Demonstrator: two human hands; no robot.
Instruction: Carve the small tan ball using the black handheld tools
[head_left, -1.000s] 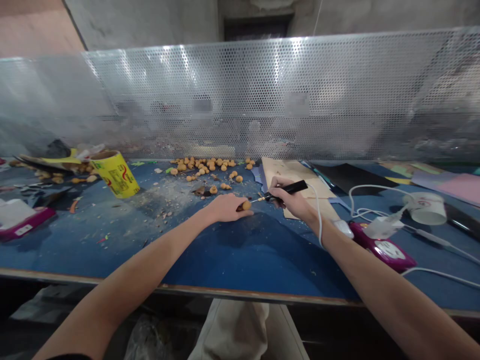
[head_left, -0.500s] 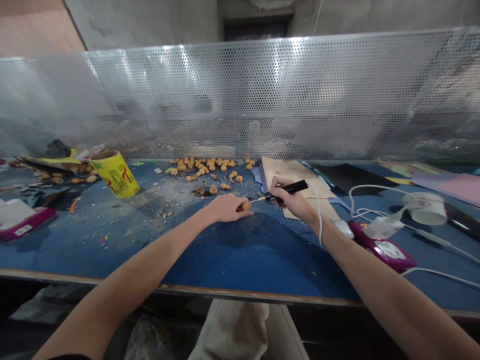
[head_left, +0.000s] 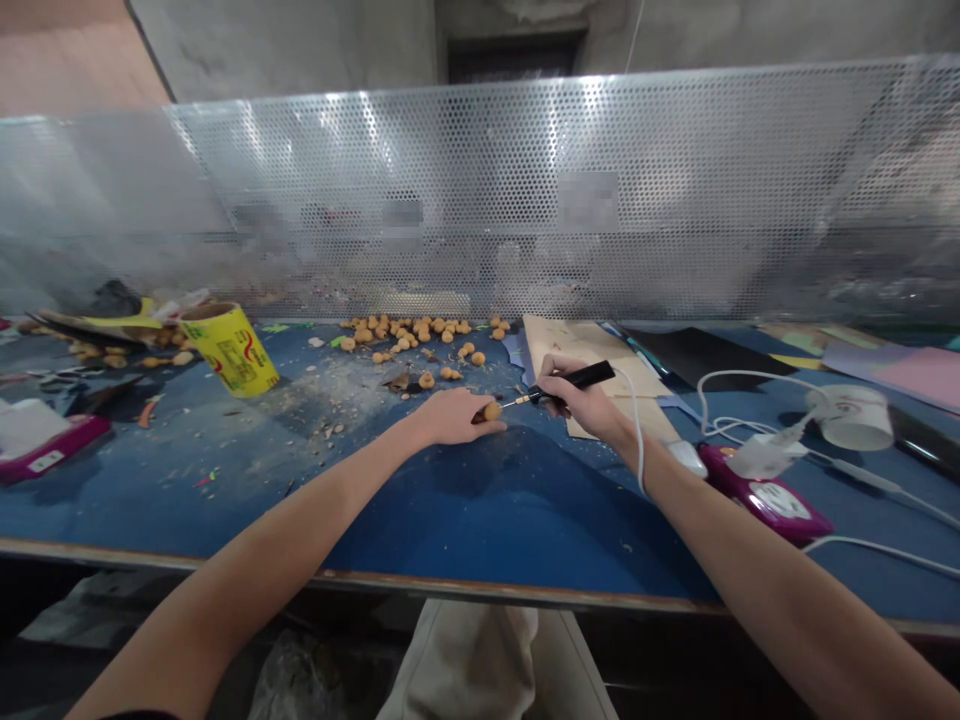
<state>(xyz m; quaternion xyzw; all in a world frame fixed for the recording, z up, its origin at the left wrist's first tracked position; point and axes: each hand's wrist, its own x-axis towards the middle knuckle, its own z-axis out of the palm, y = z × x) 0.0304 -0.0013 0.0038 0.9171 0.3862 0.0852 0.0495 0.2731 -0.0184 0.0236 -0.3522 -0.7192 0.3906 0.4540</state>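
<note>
My left hand (head_left: 448,416) rests on the blue table top (head_left: 465,510) and pinches a small tan bead (head_left: 491,410) between thumb and fingers. My right hand (head_left: 577,398) grips a black pen-shaped tool (head_left: 574,380) like a pencil; its thin metal tip touches the bead from the right. A white cord runs from the tool back over my right wrist. Behind my hands lies a scatter of several similar tan beads (head_left: 409,335), with crumbs and dust to their left.
A yellow tape roll (head_left: 229,347) stands at the left. A brown card sheet (head_left: 592,355), a magenta device (head_left: 765,495), a white cup (head_left: 851,416) and white cables (head_left: 750,400) lie right. A perforated metal screen (head_left: 480,200) walls the table's back. A magenta box (head_left: 45,445) sits far left.
</note>
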